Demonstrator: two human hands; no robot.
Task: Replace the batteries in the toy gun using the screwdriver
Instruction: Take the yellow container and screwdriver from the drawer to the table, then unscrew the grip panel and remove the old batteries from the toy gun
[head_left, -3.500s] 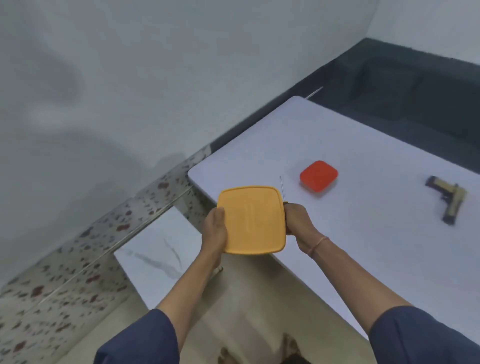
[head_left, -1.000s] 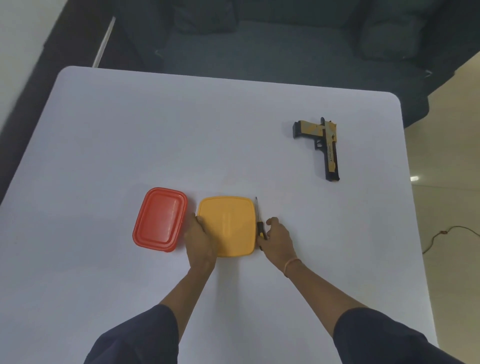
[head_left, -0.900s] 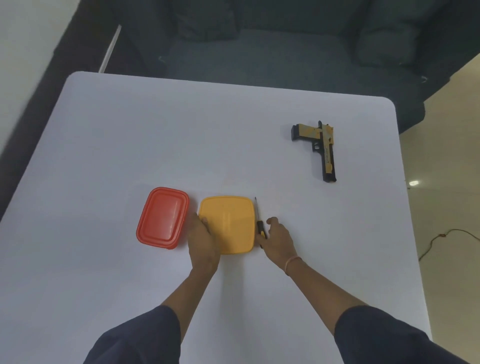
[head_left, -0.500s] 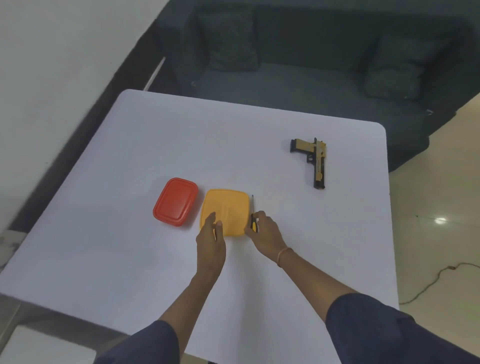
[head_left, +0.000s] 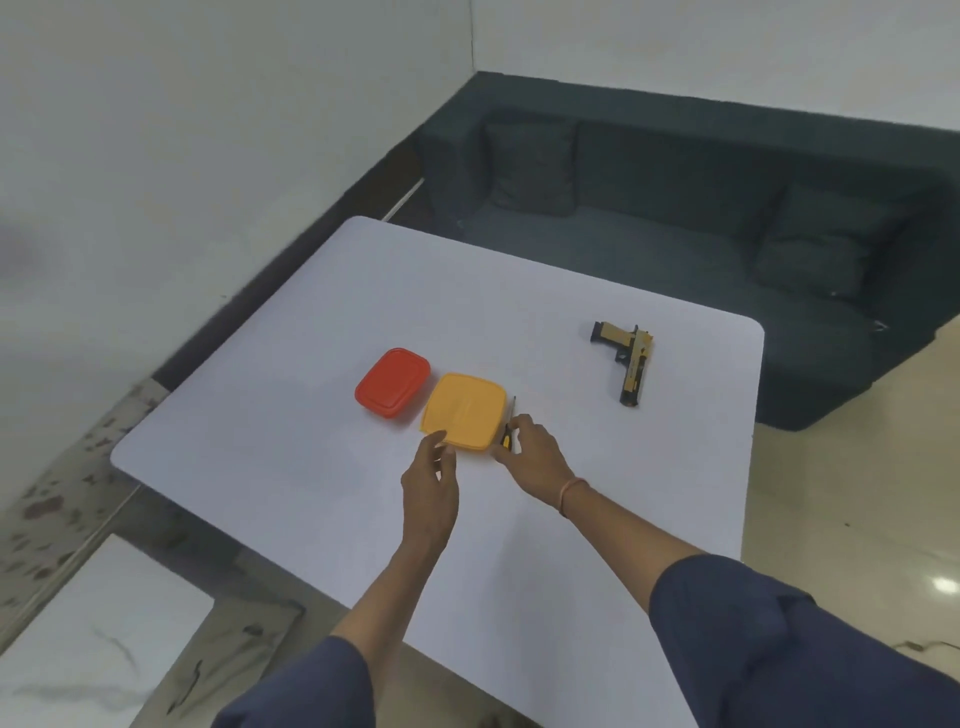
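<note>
The right hand (head_left: 530, 453) is pinching the screwdriver (head_left: 506, 435) handle beside the yellow box (head_left: 464, 410); the left hand (head_left: 431, 475) is hovering, fingers relaxed. The gun (head_left: 627, 361) is lying far right on the worktop (head_left: 571, 519). Recommended: secure the handle fully before lifting.

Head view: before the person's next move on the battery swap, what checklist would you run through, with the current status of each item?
1. Screwdriver in hand: ok. The right hand pinches its handle beside the yellow container.
2. Left hand free: ok. Its fingers are relaxed and hold nothing.
3. Toy gun accessible: ok. It lies alone on the table, away from both hands.
4. Battery cover screw facing up: cannot tell. It is too small to make out.
5. Fresh batteries ready: cannot tell. The yellow container and the red container are both lidded, so their contents are hidden.
</note>
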